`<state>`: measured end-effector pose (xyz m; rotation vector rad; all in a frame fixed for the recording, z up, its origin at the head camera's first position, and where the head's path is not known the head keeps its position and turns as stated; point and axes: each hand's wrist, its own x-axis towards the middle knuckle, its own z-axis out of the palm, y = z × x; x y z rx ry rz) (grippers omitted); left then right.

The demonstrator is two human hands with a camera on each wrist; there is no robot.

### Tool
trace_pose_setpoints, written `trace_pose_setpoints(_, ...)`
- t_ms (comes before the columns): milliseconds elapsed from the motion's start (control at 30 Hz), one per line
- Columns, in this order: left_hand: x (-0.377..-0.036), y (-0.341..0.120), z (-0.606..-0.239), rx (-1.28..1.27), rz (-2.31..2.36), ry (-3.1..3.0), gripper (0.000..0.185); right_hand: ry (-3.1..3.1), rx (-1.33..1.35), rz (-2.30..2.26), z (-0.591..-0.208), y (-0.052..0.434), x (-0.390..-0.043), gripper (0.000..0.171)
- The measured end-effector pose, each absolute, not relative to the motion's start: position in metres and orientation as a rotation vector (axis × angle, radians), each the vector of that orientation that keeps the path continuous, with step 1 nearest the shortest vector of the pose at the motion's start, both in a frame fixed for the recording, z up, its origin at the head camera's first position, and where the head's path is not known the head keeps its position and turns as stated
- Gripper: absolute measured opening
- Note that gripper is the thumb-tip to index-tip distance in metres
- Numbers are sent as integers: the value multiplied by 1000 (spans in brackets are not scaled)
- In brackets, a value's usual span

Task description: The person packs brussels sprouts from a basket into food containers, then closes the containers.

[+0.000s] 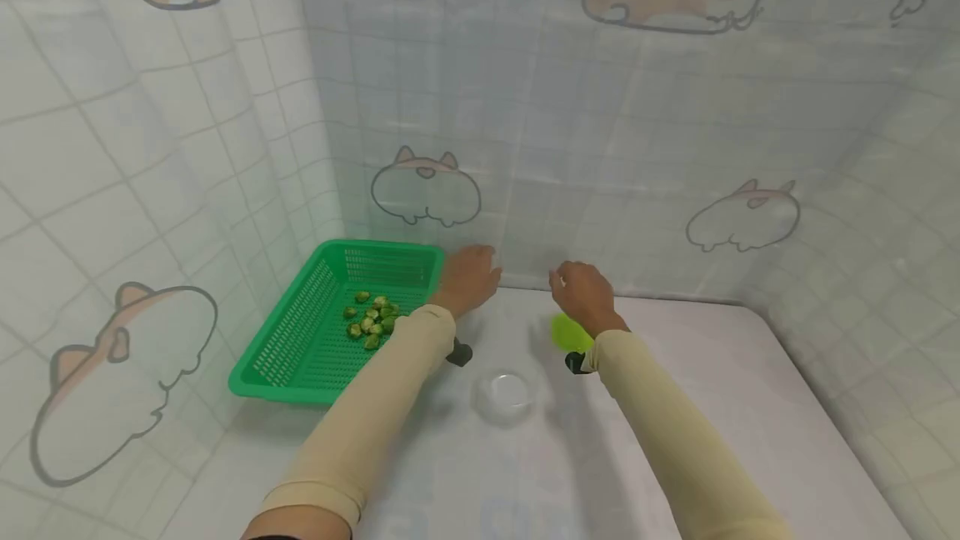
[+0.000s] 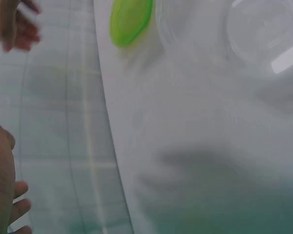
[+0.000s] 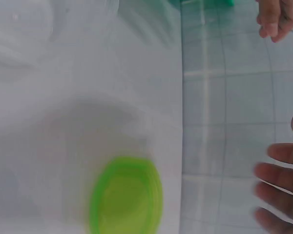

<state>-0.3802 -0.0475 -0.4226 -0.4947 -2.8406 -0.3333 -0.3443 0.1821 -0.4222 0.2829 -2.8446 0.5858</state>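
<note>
My left hand (image 1: 468,277) hovers beside the right rim of a green plastic basket (image 1: 247,380), fingers loosely bent and holding nothing. Several Brussels sprouts (image 1: 369,324) lie together in that basket, partly hidden by the left sleeve. To the right, my right hand (image 1: 583,294) is raised above a lime-green oval lid-like piece (image 1: 567,333); its fingers (image 3: 276,190) are spread and relaxed with nothing in them. Between the forearms a clear round bowl (image 1: 504,397) sits on the white tabletop. The lime-green piece (image 2: 131,22) lies close to this bowl (image 2: 195,44) in the left wrist view.
The white table (image 1: 690,357) ends at a back edge against a curtain-like wall (image 1: 562,148) with a grid and cartoon dog print. Similar printed sheets stand at the left (image 1: 97,215) and right. The basket fills the table's back left corner.
</note>
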Motion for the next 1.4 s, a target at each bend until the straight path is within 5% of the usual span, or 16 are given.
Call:
trace_pose_setpoints(300, -366, -108, -409, -727, -733, -2829, 36, -2902, 222, 1071, -443, 180, -319, 39)
trace_pose_setpoints(700, -360, -208, -425, -663, -906, -2755, 33, -2787, -28, 1829, -483, 177, -268, 45)
trace_pose_setpoints(1400, -342, -272, -451, -569, -748, -2950, 37, -2519, -266, 2070, -522, 169, -218, 42)
